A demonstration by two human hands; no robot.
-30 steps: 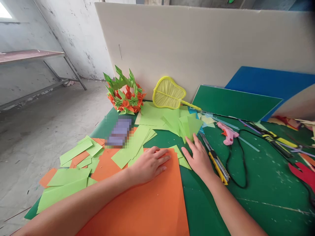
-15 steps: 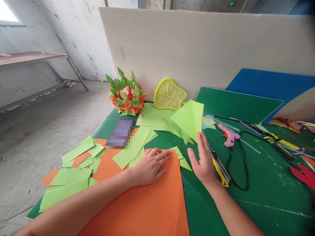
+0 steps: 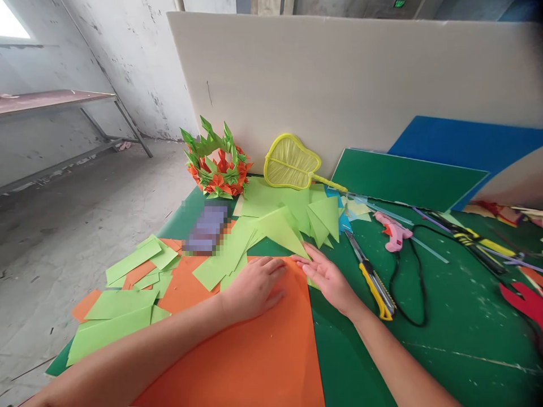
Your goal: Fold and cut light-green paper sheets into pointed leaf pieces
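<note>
My left hand (image 3: 254, 285) lies flat on a large orange paper sheet (image 3: 254, 356), near its top edge. Its fingers are stretched out and slightly blurred. At the sheet's top right corner is my right hand (image 3: 324, 277), with a corner of a green paper piece (image 3: 280, 229) pinched at its fingertips. This piece tilts up and leftward over other paper. Folded green paper pieces (image 3: 324, 217) sit just beyond. Cut green strips (image 3: 231, 251) fan out to the left of them.
A green and orange folded-paper crown (image 3: 218, 164) and a yellow leaf-shaped fan (image 3: 292, 164) stand at the back. To the right lie a yellow utility knife (image 3: 377, 294), a pink glue gun (image 3: 394, 232) and its black cord. Paper cuttings (image 3: 119, 305) cover the left side.
My right hand has moved left and lower, swinging the green paper piece from upright at the right to over the strips. My left hand has shifted slightly left on the orange sheet.
</note>
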